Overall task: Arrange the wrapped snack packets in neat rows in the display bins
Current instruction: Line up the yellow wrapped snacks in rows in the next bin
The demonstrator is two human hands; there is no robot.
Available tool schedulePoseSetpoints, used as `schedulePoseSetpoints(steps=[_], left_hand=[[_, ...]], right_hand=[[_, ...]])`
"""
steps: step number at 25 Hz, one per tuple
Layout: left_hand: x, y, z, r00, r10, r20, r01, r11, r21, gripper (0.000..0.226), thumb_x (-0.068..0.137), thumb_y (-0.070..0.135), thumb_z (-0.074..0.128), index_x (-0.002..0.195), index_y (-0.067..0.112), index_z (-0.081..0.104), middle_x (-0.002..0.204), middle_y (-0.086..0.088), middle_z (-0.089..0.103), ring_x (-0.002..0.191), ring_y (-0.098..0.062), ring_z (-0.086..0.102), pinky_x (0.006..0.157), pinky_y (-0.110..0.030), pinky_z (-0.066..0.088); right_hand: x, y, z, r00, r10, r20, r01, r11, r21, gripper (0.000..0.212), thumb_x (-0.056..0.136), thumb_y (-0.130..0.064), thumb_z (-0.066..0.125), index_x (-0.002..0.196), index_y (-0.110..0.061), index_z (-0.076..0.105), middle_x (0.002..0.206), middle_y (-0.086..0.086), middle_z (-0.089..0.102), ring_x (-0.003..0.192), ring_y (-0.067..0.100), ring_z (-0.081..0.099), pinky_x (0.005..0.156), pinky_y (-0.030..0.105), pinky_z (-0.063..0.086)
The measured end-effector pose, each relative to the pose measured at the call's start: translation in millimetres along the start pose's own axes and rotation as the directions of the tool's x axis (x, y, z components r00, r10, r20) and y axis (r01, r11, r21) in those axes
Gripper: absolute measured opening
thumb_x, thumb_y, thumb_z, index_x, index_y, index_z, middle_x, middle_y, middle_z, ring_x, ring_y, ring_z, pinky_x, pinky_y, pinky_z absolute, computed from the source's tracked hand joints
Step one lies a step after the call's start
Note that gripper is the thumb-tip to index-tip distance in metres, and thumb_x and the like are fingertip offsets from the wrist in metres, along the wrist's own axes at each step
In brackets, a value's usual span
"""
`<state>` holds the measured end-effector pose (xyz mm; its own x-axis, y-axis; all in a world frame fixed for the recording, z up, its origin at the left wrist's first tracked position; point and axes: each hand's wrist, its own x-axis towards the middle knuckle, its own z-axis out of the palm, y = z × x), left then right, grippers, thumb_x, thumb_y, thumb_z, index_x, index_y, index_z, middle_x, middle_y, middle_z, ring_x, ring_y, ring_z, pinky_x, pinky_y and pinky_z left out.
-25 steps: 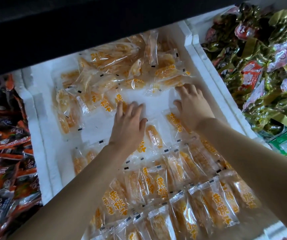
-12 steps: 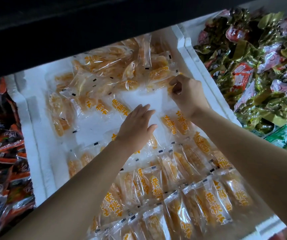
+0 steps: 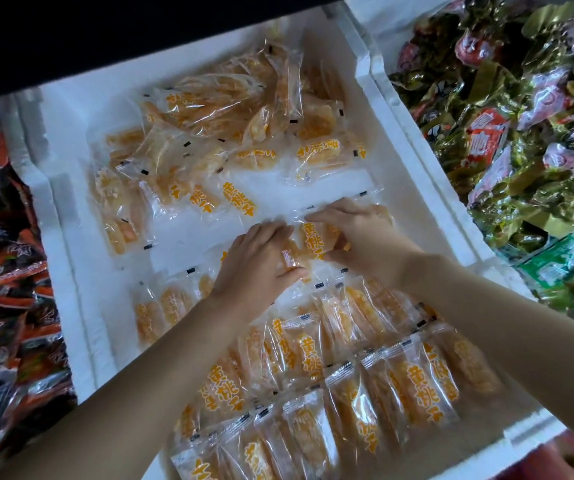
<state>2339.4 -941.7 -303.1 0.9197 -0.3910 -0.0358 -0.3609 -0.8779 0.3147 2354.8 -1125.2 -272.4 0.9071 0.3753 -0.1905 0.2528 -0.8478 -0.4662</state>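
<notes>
Right now I see my left hand (image 3: 261, 265) and right hand (image 3: 361, 237) meeting mid-bin, both pinching one orange packet (image 3: 316, 237) inside the white foam bin (image 3: 399, 140) (neat rows (image 3: 347, 393) near, loose pile (image 3: 223, 109) far).

A black overhang (image 3: 140, 29) runs across the far side, unlit and featureless. Below it, light falls bright and even on thick white foam walls (image 3: 399, 140) that part the display into sections. The left section holds a jumble of red, orange and black packets (image 3: 1, 289), in dimmer light. The right section is heaped with shiny olive-green and pink-red wrappers (image 3: 538, 168), with a green-and-white packet (image 3: 552, 268) at its near edge. A blurred reddish shape (image 3: 573, 455) shows at the near right corner.
</notes>
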Motion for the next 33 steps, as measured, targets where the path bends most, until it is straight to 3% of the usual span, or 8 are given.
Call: schedulePoseSetpoints(steps=[5, 10, 13, 16, 21, 25, 27, 33], left_hand=[[-1, -2, -1, 1.000, -0.001, 0.025, 0.000, 1.000, 0.004, 0.069, 0.086, 0.045, 0.063, 0.144, 0.013, 0.040, 0.151, -0.002, 0.035, 0.140, -0.019, 0.028, 0.109, -0.029, 0.023], [-1, -5, -5, 0.998, -0.031, 0.055, 0.035, 0.997, -0.076, 0.071, 0.086, 0.045, 0.064, 0.146, 0.015, 0.037, 0.154, 0.001, 0.028, 0.142, -0.014, 0.023, 0.110, -0.024, 0.017], [-3, -7, -6, 0.998, -0.034, 0.057, 0.040, 0.994, -0.102, 0.072, 0.087, 0.043, 0.064, 0.146, 0.014, 0.036, 0.155, 0.001, 0.028, 0.142, -0.013, 0.023, 0.111, -0.024, 0.017], [-4, -8, -4, 0.998, -0.033, 0.058, 0.039, 0.993, -0.109, 0.071, 0.087, 0.042, 0.064, 0.145, 0.013, 0.037, 0.154, -0.001, 0.029, 0.142, -0.014, 0.024, 0.111, -0.024, 0.018], [-5, -6, -6, 0.998, -0.010, 0.063, 0.014, 0.998, -0.068, 0.068, 0.090, 0.043, 0.059, 0.146, 0.011, 0.036, 0.153, -0.004, 0.030, 0.142, -0.018, 0.025, 0.111, -0.027, 0.020], [7, -4, -18, 0.998, 0.027, -0.061, -0.029, 0.999, -0.032, 0.047, 0.094, 0.030, 0.058, 0.135, 0.007, 0.050, 0.135, -0.011, 0.049, 0.130, -0.028, 0.041, 0.103, -0.035, 0.032], [25, -4, -28, 0.986, 0.020, -0.168, -0.015, 0.999, 0.033, 0.040, 0.092, 0.014, 0.059, 0.130, 0.006, 0.052, 0.130, -0.011, 0.051, 0.127, -0.031, 0.043, 0.101, -0.036, 0.030], [37, -38, -39, 0.988, -0.157, 0.004, 0.151, 0.957, 0.248, 0.063, 0.084, -0.011, 0.049, 0.141, 0.015, 0.041, 0.148, -0.001, 0.034, 0.141, -0.022, 0.019, 0.109, -0.034, 0.017]], right_hand=[[11, 1, -5, 0.990, -0.092, 0.109, 0.110, 0.978, -0.179, 0.057, 0.087, -0.005, 0.057, 0.137, -0.030, 0.043, 0.138, -0.007, 0.037, 0.110, 0.018, 0.055, 0.083, 0.024, 0.034], [8, 11, -8, 0.969, -0.203, 0.142, 0.236, 0.932, -0.274, 0.041, 0.085, -0.028, 0.065, 0.124, -0.034, 0.055, 0.128, -0.011, 0.047, 0.119, 0.013, 0.044, 0.093, 0.043, 0.043], [8, 8, -3, 0.978, -0.179, 0.112, 0.201, 0.949, -0.242, 0.045, 0.082, -0.036, 0.067, 0.124, -0.032, 0.052, 0.128, -0.011, 0.046, 0.121, 0.012, 0.040, 0.095, 0.032, 0.034], [11, 6, -2, 0.969, -0.211, 0.130, 0.241, 0.923, -0.300, 0.059, 0.083, -0.030, 0.067, 0.136, -0.027, 0.041, 0.132, -0.006, 0.040, 0.123, 0.013, 0.039, 0.075, 0.018, 0.021], [18, 3, -3, 0.947, -0.265, 0.179, 0.319, 0.820, -0.475, 0.068, 0.082, -0.038, 0.065, 0.140, -0.025, 0.034, 0.132, -0.001, 0.040, 0.123, 0.017, 0.038, 0.100, 0.029, 0.031], [22, 4, -17, 0.966, -0.238, -0.104, 0.211, 0.952, -0.223, 0.053, 0.087, -0.035, 0.061, 0.134, -0.015, 0.046, 0.130, 0.006, 0.049, 0.122, 0.026, 0.042, 0.101, 0.035, 0.033], [36, 7, -25, 0.932, -0.246, -0.266, 0.142, 0.923, -0.358, 0.050, 0.088, -0.019, 0.062, 0.135, -0.010, 0.046, 0.130, 0.012, 0.049, 0.122, 0.033, 0.043, 0.103, 0.040, 0.034], [73, 13, -20, 0.951, -0.123, -0.284, -0.026, 0.883, -0.468, 0.064, 0.081, 0.001, 0.061, 0.138, -0.017, 0.039, 0.125, 0.007, 0.054, 0.118, 0.029, 0.040, 0.098, 0.034, 0.033]])
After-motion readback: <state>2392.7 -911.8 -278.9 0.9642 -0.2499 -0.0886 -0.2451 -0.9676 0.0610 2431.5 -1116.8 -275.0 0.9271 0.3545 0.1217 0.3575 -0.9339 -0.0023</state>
